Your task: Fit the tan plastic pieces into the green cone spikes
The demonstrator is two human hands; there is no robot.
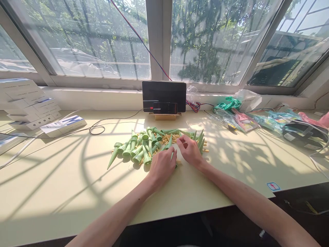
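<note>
A heap of green cone-shaped plastic spikes (pixel 140 145) lies on the pale table (pixel 64 178), mixed with several small yellow pieces (pixel 171 138). My left hand (pixel 162 167) rests at the heap's near edge, fingers curled round a green spike whose tip shows by my thumb. My right hand (pixel 189 150) sits just to the right of it, fingers bent and pinched among the yellow pieces; what they hold is too small to make out. More green spikes (pixel 200 139) lie beyond my right hand.
A dark tablet (pixel 164 94) with a phone (pixel 165 108) on a stand is at the back centre. Cables (pixel 96 129) run left toward stacked white boxes (pixel 28 106). Plastic bags with coloured items (pixel 244 116) lie at the right. The table's front edge (pixel 205 207) is near.
</note>
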